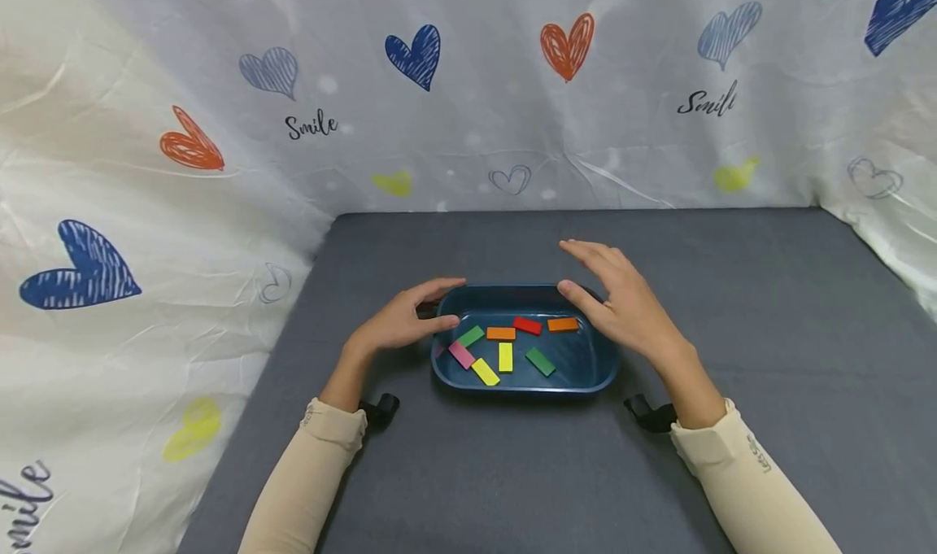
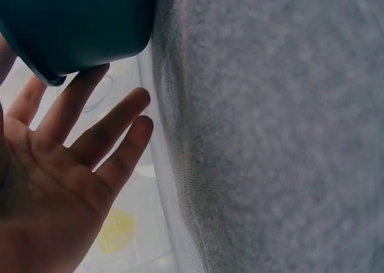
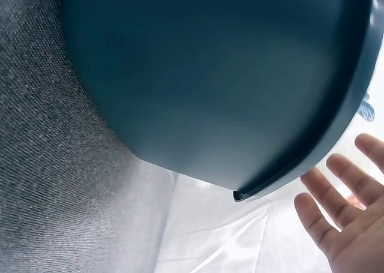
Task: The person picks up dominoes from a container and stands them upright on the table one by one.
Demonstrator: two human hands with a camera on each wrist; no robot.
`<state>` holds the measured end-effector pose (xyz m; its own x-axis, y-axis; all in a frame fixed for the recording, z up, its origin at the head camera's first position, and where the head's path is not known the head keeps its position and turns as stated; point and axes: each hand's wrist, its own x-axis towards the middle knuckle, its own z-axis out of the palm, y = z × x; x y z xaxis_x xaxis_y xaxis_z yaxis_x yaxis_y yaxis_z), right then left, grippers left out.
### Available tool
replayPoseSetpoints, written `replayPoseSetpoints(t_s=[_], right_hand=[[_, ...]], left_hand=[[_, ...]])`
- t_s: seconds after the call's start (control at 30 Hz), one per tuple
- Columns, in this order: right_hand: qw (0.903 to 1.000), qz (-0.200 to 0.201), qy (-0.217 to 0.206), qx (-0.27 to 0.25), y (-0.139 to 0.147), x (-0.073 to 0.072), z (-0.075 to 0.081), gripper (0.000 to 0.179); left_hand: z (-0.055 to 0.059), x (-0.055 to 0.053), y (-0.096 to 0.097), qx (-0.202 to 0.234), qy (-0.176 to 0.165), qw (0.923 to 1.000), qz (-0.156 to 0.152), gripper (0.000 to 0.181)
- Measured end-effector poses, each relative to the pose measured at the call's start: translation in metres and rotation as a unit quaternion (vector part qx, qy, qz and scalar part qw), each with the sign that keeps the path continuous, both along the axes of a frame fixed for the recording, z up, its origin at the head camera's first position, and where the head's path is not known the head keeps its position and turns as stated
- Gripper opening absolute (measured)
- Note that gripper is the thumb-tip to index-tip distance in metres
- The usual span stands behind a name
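Note:
A dark blue rectangular tray (image 1: 578,367) with rounded corners rests on the grey table. Small flat blocks lie spread on its floor: two green, two orange, two yellow, one red block (image 1: 527,325) and one pink block (image 1: 461,355). At the tray's left end is my left hand (image 1: 398,320), thumb over the rim and fingers extended along the outside. The left wrist view shows those fingers (image 2: 72,102) spread, some right at the rim. My right hand (image 1: 629,306) hovers by the far right corner, fingers straight and thumb over the rim; the right wrist view shows its fingertips (image 3: 309,207) beside the wall.
Grey cloth (image 1: 483,473) covers the table. A white curtain (image 1: 468,131) printed with hearts hangs behind it and along the left side. Dark straps (image 1: 381,410) sit at both wrists, below light sleeves.

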<state>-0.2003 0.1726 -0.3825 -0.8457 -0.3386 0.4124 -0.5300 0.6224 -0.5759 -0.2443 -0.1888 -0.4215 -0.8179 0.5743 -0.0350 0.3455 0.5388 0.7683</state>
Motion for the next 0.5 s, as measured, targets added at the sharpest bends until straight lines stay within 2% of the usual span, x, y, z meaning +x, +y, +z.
replayPoseSetpoints(t_s=[0.23,0.5], right_hand=[[0.9985,0.013,-0.05,-0.018,-0.001,0.004,-0.003,0.057],[0.992,0.077,-0.09,-0.044,-0.01,0.006,-0.01,0.051]], left_hand=[[0.0,-0.001,-0.001,-0.003,-0.022,0.9997,-0.009,0.068],[0.002,-0.001,-0.002,-0.013,-0.046,0.9987,-0.018,0.071]])
